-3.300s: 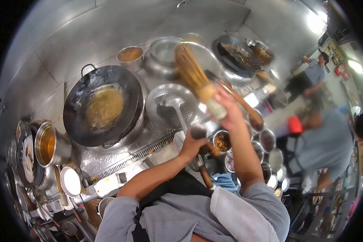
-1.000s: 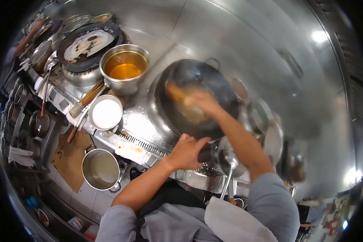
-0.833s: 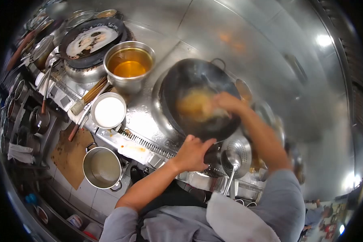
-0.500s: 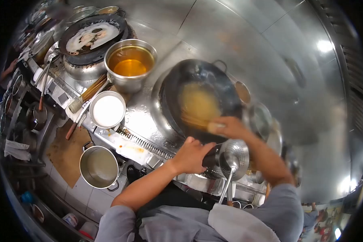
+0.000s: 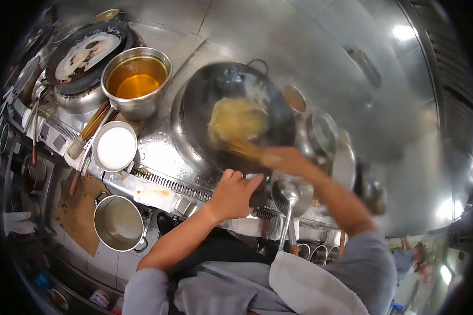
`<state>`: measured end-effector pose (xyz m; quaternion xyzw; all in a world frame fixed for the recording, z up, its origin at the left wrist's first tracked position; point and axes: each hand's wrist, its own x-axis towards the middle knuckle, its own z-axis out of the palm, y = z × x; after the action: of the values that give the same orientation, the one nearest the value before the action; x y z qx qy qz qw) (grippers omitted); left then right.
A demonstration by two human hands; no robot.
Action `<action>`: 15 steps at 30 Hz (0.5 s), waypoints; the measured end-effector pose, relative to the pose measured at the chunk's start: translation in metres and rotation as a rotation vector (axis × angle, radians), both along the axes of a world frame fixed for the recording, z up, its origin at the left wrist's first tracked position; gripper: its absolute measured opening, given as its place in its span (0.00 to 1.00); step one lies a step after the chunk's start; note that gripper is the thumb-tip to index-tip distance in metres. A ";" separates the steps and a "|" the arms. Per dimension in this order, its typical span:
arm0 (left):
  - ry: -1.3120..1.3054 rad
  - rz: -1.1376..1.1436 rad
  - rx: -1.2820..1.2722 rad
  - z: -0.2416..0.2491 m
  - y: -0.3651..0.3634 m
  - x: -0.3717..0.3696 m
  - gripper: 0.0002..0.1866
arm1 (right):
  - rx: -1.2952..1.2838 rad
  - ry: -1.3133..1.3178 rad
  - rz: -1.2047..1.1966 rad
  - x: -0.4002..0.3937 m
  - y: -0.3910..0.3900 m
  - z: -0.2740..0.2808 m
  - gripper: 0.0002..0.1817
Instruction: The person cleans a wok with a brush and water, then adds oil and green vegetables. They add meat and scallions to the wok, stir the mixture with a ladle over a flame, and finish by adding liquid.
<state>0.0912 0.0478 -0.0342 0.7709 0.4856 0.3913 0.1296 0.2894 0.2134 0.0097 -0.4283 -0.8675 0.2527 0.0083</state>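
right hand is over the near right side of the big black wok, fingers clamped round the handle end of a bamboo brush, all of it slightly blurred! the brush is inside the wok, bristles slanting down and left to the edge of the yellow liquid pooled at the bottom. left hand sits palm down just beside the wok's near rim, thumb spread from the fingers; whether it grips anything there, i cannot tell. right of that hand, a ladle rests in a perforated skimmer, handle pointing back toward the body. over on the left, a steel pot of amber liquid stands near the wok, with a smaller pan of white liquid just in front of it. a second bamboo brush lies beside that pan, and farther left another black wok holds a whitish pool.
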 end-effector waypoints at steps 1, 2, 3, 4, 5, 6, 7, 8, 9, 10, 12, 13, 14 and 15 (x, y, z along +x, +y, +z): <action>0.002 -0.009 -0.005 -0.001 0.003 -0.002 0.42 | 0.016 -0.199 -0.004 0.019 0.021 0.022 0.22; -0.061 -0.012 0.005 -0.002 0.005 -0.002 0.42 | 0.030 -0.403 -0.001 0.030 0.057 0.047 0.21; -0.122 -0.018 0.015 -0.003 0.006 -0.002 0.41 | 0.308 -0.424 0.027 0.043 0.108 0.042 0.19; -0.120 -0.023 0.011 -0.002 0.005 -0.002 0.41 | 0.338 -0.278 -0.176 0.016 0.142 0.032 0.19; -0.129 -0.022 -0.017 0.000 0.005 -0.004 0.42 | 0.233 -0.163 -0.026 -0.021 0.174 0.033 0.22; -0.140 -0.019 -0.045 0.001 0.005 -0.004 0.42 | 0.227 -0.267 -0.045 -0.074 0.164 0.041 0.24; -0.143 -0.024 -0.047 0.002 0.004 -0.006 0.42 | 0.364 -0.330 -0.165 -0.132 0.134 0.038 0.24; -0.121 -0.032 -0.059 0.004 0.004 -0.011 0.43 | 0.263 -0.196 -0.168 -0.154 0.129 0.017 0.21; -0.103 -0.046 -0.068 0.005 0.002 -0.011 0.43 | 0.329 -0.033 -0.190 -0.165 0.107 -0.001 0.19; -0.117 -0.053 -0.055 0.004 0.002 -0.008 0.43 | 0.375 0.018 -0.105 -0.160 0.082 -0.012 0.18; -0.121 -0.036 -0.070 0.000 0.003 -0.008 0.44 | 0.390 0.035 0.079 -0.139 0.035 -0.016 0.19; -0.128 -0.034 -0.069 0.000 0.002 -0.009 0.44 | 0.351 -0.003 0.170 -0.119 0.016 -0.006 0.20; -0.123 -0.033 -0.046 0.000 0.002 -0.009 0.44 | 0.331 -0.113 0.196 -0.095 -0.003 0.007 0.20; -0.114 -0.030 -0.024 -0.001 0.002 -0.010 0.43 | 0.311 -0.218 0.223 -0.073 -0.009 0.021 0.20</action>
<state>0.0812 0.0498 -0.0347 0.7528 0.4707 0.4267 0.1720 0.2164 0.2040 0.0307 -0.3479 -0.9339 0.0674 -0.0477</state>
